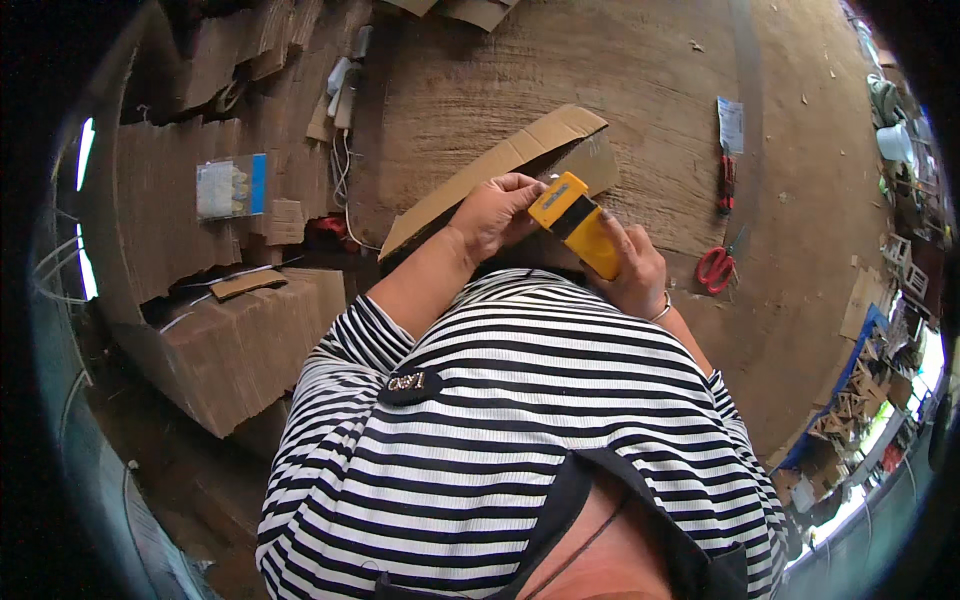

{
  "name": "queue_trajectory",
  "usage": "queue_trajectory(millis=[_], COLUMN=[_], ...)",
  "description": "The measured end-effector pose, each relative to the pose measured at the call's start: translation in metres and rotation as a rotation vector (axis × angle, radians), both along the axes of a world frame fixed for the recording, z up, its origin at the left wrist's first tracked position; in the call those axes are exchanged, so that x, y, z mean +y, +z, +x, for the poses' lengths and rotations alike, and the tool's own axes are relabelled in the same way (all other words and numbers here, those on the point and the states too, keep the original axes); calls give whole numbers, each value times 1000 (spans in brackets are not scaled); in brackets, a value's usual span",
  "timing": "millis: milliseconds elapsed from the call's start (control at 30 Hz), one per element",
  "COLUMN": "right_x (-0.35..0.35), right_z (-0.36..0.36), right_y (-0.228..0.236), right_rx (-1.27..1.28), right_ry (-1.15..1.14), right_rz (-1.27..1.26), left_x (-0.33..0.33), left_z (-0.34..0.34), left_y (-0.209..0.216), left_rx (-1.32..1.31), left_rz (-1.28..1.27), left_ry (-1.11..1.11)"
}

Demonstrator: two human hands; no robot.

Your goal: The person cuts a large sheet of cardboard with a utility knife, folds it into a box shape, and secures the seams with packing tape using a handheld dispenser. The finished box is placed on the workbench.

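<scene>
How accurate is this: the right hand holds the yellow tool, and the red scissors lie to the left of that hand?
The side is wrong: the head view shows the red scissors to the right of the right hand, which does hold the yellow tool.

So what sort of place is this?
Possibly a cardboard workshop or packing area: stacked cardboard on the left, a folded cardboard piece in the middle, and red-handled scissors on the right.
</scene>
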State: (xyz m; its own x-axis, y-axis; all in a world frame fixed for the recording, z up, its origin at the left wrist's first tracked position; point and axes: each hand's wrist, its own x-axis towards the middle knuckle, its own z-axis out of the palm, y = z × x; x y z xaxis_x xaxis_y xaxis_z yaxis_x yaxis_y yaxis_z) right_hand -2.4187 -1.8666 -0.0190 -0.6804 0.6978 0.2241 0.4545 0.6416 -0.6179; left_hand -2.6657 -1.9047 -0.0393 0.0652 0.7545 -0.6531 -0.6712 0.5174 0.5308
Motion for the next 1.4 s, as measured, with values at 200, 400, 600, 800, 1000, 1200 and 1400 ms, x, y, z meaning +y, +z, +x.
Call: queue_trajectory(millis=[200, 400, 600, 800, 1000, 1200, 1400], right_x=[-27, -53, -56, -58, -54, -52, -56], right_z=[-9, 2, -18, -17, -25, -30, -33], right_y=[33, 34, 33, -16, -72, -95, -94], right_rx=[-194, -357, -425, -437, -407, -405, -373], right_ry=[-138, -212, -288, -294, -279, -287, -300], right_rz=[2, -82, -88, -182, -198, -190, -193], left_x=[25, 69, 88, 94, 81, 57, 47], left_z=[-56, -138, -131, -119, -82, -110, -88], left_y=[-28, -107, -161, -210, -223, -209, -195], left_rx=[578, 814, 833, 1014, 1163, 1139, 916], left_rz=[53, 61, 94, 24, -20, 14, 609], left_ry=[102, -7, -47, -138, -357, -448, -719])
